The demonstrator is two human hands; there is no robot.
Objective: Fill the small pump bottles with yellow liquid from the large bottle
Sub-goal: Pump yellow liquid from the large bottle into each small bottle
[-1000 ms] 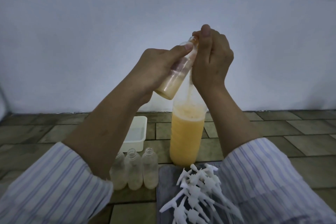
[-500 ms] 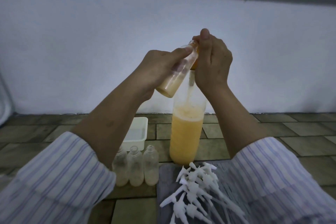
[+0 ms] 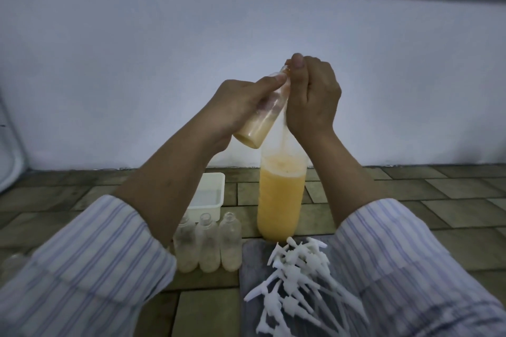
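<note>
Left hand (image 3: 241, 107) wraps a small bottle (image 3: 262, 115), tilted, base down-left, part full of pale yellow liquid. Right hand (image 3: 312, 98) pinches something at its neck; can't tell what. Both are held above the large bottle (image 3: 282, 200) standing on the tiled floor (image 3: 410, 194). Three small open bottles (image 3: 208, 246) stand just left of it, pump heads (image 3: 298, 282) piled in front, white tray (image 3: 210, 194) behind.
</note>
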